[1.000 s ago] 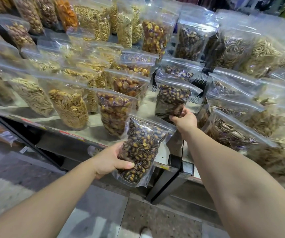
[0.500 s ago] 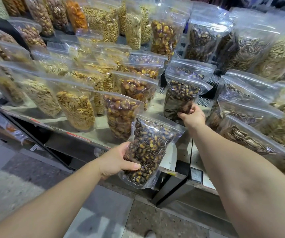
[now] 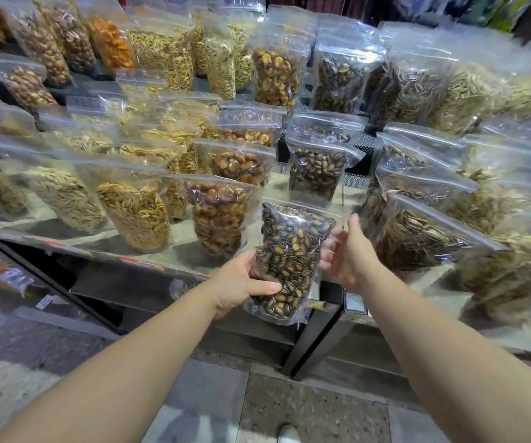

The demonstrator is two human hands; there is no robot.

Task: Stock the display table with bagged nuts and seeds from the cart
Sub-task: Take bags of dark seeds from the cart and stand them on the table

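My left hand (image 3: pixel 241 282) grips a clear zip bag of dark brown-and-yellow seeds (image 3: pixel 289 254) by its lower left side, holding it upright in front of the display table's front edge (image 3: pixel 142 260). My right hand (image 3: pixel 348 254) hovers with fingers spread at the bag's right side, blurred, and I cannot tell if it touches the plastic. A matching bag of dark seeds (image 3: pixel 316 172) stands on the table just behind, free of both hands.
Rows of standing clear bags fill the table: pale seeds (image 3: pixel 136 212) at left, brown nuts (image 3: pixel 219 219) in the middle, striped sunflower seeds (image 3: pixel 414 238) at right. A black table leg (image 3: pixel 315 340) stands below. Stone floor tiles lie underfoot.
My right hand let go of the dark seed bag standing on the table and drew back to the held bag's right side. The left hand lifted its bag slightly toward the table.
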